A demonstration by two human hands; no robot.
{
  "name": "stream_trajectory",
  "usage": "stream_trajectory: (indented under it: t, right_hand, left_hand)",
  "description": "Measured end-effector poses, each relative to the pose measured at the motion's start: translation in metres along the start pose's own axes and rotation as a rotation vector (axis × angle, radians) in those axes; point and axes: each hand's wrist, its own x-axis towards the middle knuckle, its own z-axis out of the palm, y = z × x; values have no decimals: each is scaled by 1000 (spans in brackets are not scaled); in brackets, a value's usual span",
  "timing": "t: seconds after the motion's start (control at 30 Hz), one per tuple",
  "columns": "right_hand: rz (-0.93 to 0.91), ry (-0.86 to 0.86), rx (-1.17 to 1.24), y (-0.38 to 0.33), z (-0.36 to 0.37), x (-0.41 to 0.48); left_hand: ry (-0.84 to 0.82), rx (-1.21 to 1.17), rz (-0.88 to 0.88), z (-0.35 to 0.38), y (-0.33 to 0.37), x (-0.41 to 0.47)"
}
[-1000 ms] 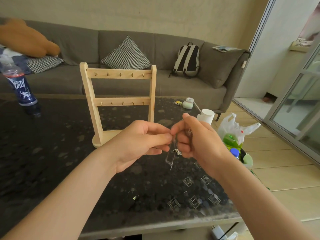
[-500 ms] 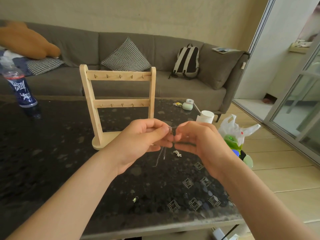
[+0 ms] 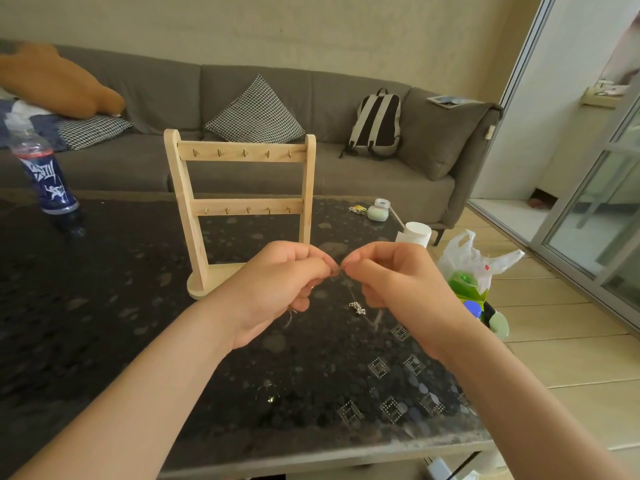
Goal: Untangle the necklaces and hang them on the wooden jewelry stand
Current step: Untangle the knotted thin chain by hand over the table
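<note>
we are at the untangling step. our left hand [image 3: 277, 289] and right hand [image 3: 391, 282] meet fingertip to fingertip above the table [image 3: 104, 306], each pinching the thin necklace chain [image 3: 356, 308]. its loose strands hang below them. both hands are raised, knuckles up and fingers curled. the wooden jewelry stand [image 3: 242, 154] is just behind, hooks bare. next we likely need to ease the strands apart gently, not tug.

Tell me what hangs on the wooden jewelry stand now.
Nothing: the hooks on both bars of the wooden jewelry stand are bare. The left hand hides part of its base.
</note>
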Motion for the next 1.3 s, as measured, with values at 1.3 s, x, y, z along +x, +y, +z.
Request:
stream_trajectory:
  t: [1.3]
  right_hand:
    - [31,38,402,0,9,8]
  left_hand:
    - [197,293,100,11,5,-5]
